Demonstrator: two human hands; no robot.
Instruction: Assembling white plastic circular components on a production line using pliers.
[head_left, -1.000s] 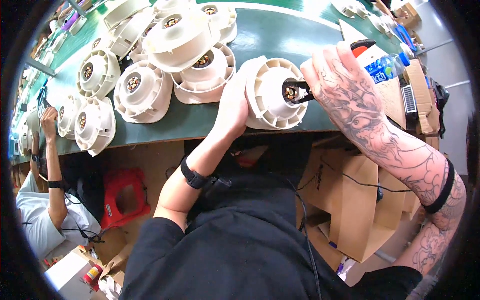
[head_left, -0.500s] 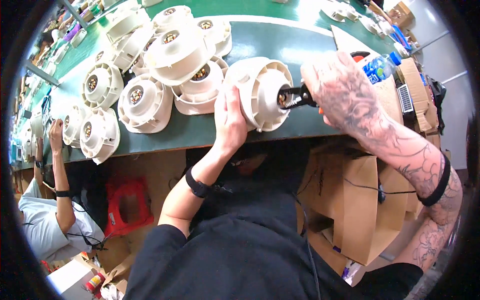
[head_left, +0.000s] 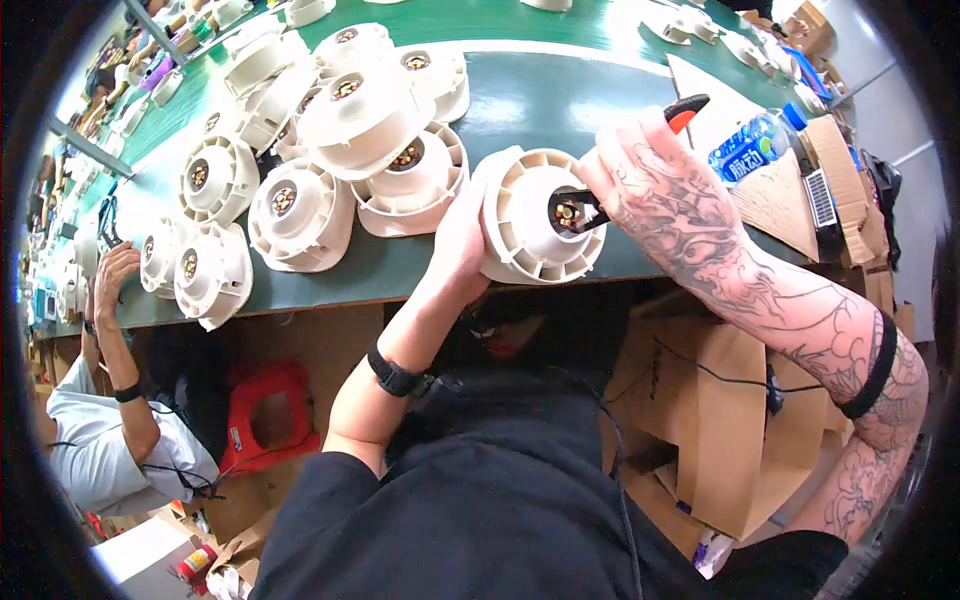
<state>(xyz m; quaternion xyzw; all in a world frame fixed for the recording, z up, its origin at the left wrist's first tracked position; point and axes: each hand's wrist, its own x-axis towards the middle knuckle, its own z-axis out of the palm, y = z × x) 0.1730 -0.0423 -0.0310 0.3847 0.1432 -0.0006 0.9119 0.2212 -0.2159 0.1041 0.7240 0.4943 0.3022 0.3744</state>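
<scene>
Off-white plastic housing, head view: the round, ribbed part stands at the near side of the bench, its face turned up toward the camera. Whether it rests on the bench or is held just clear cannot be told. Left hand: partly open, curved around the housing's left side, some fingers hidden behind it. Right hand: closed around a black-and-orange plier-like tool, whose dark tips reach the central hub; contact with the brass-coloured parts there cannot be confirmed.

Handling, as judged: the shell is probably light for its bulk, stiff and rather smooth; the thin ribs may chip, and the hub parts look the most delicate. The solid outer wall offers the best hold, clear of ribs and hub.

Compared with half a second ago: the housing, then tilted toward the right, now faces the camera more squarely; the right hand lies closer to the hub, leaving less of the tool's head exposed, and the handle's end now projects plainly beyond the knuckles.
</scene>
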